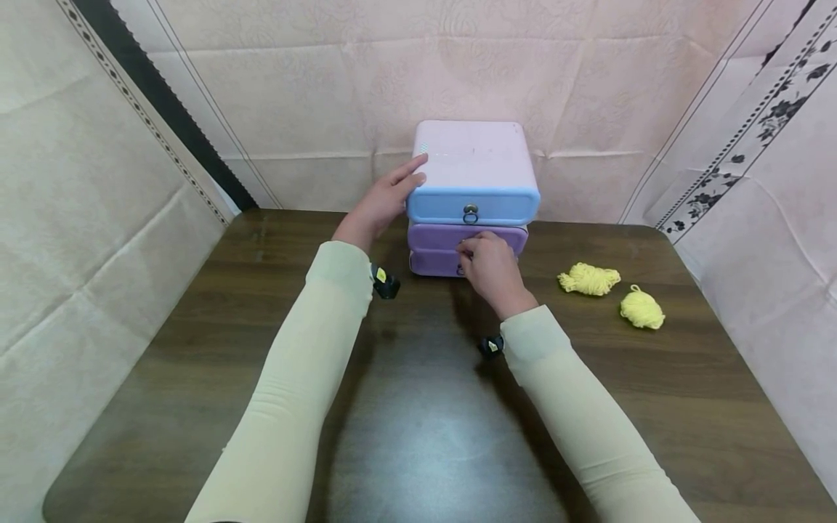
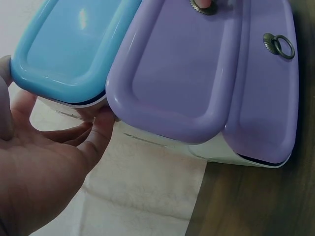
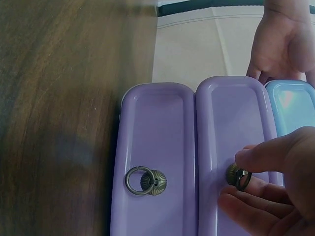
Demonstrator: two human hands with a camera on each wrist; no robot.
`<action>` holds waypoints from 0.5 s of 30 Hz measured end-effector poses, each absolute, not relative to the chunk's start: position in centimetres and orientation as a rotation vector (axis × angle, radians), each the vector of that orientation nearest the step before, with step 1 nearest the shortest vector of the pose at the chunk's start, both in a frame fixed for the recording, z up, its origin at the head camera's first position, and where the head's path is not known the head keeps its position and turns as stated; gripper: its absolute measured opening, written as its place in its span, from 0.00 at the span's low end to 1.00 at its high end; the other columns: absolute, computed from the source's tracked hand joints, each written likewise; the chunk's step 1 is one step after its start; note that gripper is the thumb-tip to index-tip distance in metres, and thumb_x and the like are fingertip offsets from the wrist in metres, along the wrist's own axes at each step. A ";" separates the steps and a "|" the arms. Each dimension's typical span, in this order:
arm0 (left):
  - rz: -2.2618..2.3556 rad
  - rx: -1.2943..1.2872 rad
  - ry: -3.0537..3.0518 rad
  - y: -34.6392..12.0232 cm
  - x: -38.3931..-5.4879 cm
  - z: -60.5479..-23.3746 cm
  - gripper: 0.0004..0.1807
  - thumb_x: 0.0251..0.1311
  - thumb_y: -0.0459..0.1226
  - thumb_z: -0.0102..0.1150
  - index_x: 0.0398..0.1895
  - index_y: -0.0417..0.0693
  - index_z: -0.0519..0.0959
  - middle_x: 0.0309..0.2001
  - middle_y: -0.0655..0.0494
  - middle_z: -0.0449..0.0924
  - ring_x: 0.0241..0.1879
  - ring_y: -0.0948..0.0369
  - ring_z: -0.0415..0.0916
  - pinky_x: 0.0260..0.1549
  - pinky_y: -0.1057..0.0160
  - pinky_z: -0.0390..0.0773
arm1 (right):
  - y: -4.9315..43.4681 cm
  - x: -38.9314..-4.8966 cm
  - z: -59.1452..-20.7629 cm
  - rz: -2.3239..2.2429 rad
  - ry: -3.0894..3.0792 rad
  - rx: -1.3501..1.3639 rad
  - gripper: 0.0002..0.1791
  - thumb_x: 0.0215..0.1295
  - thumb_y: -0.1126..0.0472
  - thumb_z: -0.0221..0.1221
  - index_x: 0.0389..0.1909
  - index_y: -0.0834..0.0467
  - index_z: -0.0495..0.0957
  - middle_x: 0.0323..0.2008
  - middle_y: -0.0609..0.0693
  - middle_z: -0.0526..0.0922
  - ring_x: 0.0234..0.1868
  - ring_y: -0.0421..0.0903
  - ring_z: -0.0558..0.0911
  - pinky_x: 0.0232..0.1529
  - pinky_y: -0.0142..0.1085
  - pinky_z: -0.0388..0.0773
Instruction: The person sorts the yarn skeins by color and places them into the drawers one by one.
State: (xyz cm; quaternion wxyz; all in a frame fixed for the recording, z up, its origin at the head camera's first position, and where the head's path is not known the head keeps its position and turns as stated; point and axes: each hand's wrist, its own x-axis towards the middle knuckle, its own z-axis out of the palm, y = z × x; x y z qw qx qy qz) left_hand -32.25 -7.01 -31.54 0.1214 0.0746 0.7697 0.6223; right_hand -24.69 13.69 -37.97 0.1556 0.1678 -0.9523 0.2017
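Observation:
A stacked cabinet of small drawers stands at the table's back, with a pale top [image 1: 474, 152], a blue drawer [image 1: 497, 207] uppermost, a purple middle drawer [image 3: 236, 113] and a purple bottom drawer [image 3: 157, 113]. My left hand [image 1: 387, 200] rests on the upper left corner, fingers on the top and against the side, as the left wrist view shows. At the middle drawer, my right hand [image 1: 490, 269] pinches the bronze ring pull [image 3: 241, 180] between thumb and fingers. The bottom drawer's ring pull [image 3: 142, 181] hangs untouched.
Two bundles of yellow yarn lie right of the cabinet: a longer skein [image 1: 588, 279] and a rounder one [image 1: 641, 309]. Pale patterned cloth [image 1: 294, 102] hangs behind the brown wooden table [image 1: 418, 436] and along both sides.

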 end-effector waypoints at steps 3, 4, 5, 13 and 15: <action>1.813 0.211 2.248 -7.0 -32.3 -31.5 0.24 0.67 0.57 0.49 0.66 0.88 0.62 0.76 0.72 0.49 0.76 0.61 0.48 0.70 0.50 0.59 | 13.7 -24.9 -38.0 0.581 -2.723 0.480 0.10 0.64 0.62 0.60 0.42 0.57 0.87 0.44 0.56 0.85 0.48 0.53 0.82 0.46 0.48 0.81; 1.813 0.209 2.248 -7.0 -32.4 -31.4 0.24 0.67 0.57 0.49 0.66 0.88 0.62 0.76 0.72 0.49 0.76 0.61 0.48 0.70 0.50 0.59 | 13.7 -24.9 -38.0 0.583 -2.720 0.483 0.10 0.65 0.62 0.60 0.42 0.58 0.87 0.44 0.56 0.85 0.48 0.53 0.82 0.46 0.48 0.81; 1.813 0.207 2.249 -7.0 -32.4 -31.4 0.24 0.67 0.57 0.49 0.66 0.89 0.62 0.76 0.72 0.49 0.76 0.61 0.48 0.70 0.50 0.60 | 13.7 -25.0 -38.0 0.581 -2.717 0.485 0.10 0.65 0.62 0.60 0.42 0.58 0.87 0.44 0.56 0.85 0.48 0.53 0.82 0.46 0.48 0.81; 1.850 0.228 2.241 -6.8 -32.3 -31.4 0.23 0.69 0.55 0.49 0.66 0.86 0.64 0.76 0.69 0.51 0.72 0.59 0.57 0.66 0.51 0.66 | 13.8 -25.2 -37.9 0.566 -2.722 0.480 0.10 0.65 0.62 0.60 0.41 0.58 0.87 0.42 0.56 0.85 0.47 0.53 0.82 0.44 0.48 0.81; 1.864 0.239 2.233 -6.8 -32.3 -31.4 0.23 0.69 0.54 0.49 0.66 0.84 0.64 0.75 0.69 0.51 0.72 0.59 0.57 0.66 0.51 0.66 | 13.8 -25.2 -37.8 0.570 -2.733 0.478 0.10 0.66 0.61 0.59 0.42 0.58 0.87 0.43 0.56 0.85 0.47 0.53 0.82 0.44 0.49 0.81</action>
